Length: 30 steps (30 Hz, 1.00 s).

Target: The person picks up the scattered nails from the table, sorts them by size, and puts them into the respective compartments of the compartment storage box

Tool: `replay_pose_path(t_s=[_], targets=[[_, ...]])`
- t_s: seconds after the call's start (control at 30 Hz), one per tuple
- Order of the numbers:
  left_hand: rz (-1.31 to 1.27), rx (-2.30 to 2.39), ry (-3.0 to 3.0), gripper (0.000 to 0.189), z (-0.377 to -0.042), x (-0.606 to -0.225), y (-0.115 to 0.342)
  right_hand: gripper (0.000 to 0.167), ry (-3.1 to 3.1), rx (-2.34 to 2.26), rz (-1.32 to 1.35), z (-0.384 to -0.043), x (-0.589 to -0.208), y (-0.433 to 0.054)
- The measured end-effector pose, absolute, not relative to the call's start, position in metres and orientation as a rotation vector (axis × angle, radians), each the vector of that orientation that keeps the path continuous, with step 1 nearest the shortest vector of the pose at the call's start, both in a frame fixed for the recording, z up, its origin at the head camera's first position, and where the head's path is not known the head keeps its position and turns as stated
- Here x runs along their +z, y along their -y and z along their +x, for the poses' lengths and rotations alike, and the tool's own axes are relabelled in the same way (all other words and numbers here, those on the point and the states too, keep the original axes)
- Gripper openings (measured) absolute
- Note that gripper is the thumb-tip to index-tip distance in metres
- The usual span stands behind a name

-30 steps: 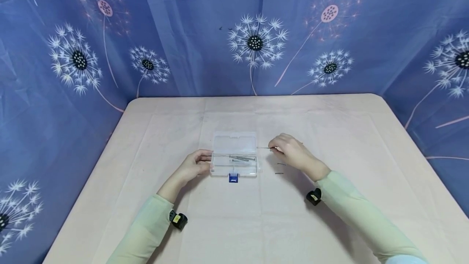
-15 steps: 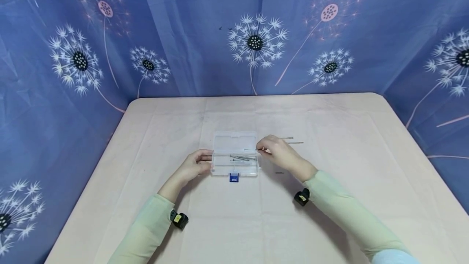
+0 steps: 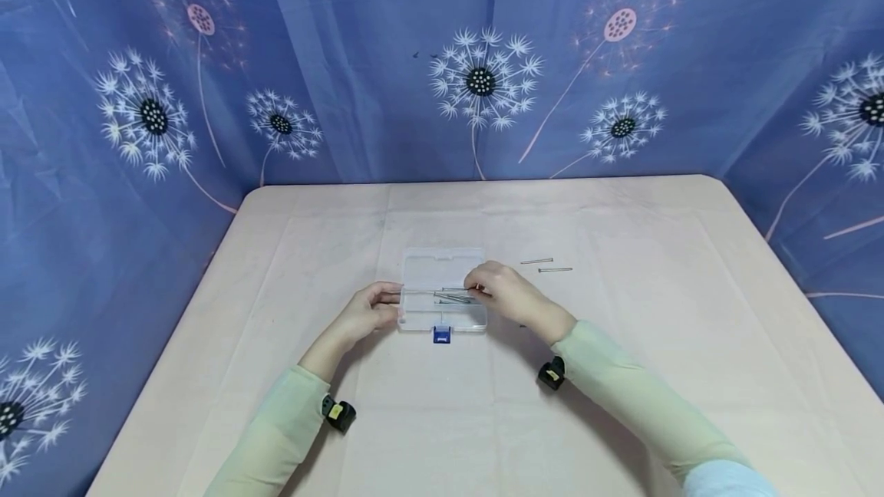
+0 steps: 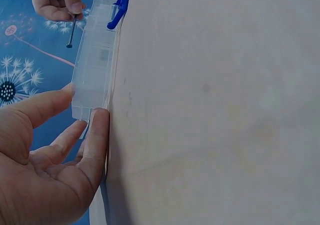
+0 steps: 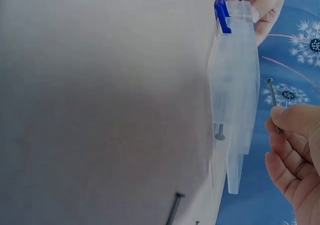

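A clear plastic box (image 3: 407, 322) with a blue latch (image 3: 442, 335) lies with its lid (image 3: 442, 267) folded back. My left hand (image 3: 359, 311) holds the box's left end; in the left wrist view its thumb and fingers (image 4: 100, 130) touch that end. Above the rear compartment, my right hand (image 3: 507, 291) pinches a nail (image 5: 273, 95) by one end, its flat head pointing away from the fingers. Several nails (image 3: 452, 298) lie in that rear compartment. The front part is split by a small divider.
Two nails, a farther one (image 3: 536, 261) and a nearer one (image 3: 555, 270), lie on the pale tablecloth (image 3: 656, 267) right of the box. Another small nail (image 3: 522, 326) is partly hidden by the right wrist. A blue dandelion-print curtain (image 3: 387, 98) stands behind the table.
My right hand has moved left with the nail, from right of the box to over its rear compartment. This uncovers two nails on the cloth. The left hand stays at the box.
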<state>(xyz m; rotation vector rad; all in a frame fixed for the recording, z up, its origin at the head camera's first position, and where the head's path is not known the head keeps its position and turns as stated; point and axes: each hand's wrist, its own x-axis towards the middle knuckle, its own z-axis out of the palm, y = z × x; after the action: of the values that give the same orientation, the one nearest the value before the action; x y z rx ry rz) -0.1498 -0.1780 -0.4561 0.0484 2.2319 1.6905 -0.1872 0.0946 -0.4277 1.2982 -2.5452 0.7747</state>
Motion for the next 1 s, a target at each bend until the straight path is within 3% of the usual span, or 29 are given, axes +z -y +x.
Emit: replay_pose_path(t_s=[1.0], targets=[[0.020,1.671,-2.247,0.052,-0.149,-0.457,0.177,0.011,2.521,0.671,1.310,-0.188,-0.436,-0.088]])
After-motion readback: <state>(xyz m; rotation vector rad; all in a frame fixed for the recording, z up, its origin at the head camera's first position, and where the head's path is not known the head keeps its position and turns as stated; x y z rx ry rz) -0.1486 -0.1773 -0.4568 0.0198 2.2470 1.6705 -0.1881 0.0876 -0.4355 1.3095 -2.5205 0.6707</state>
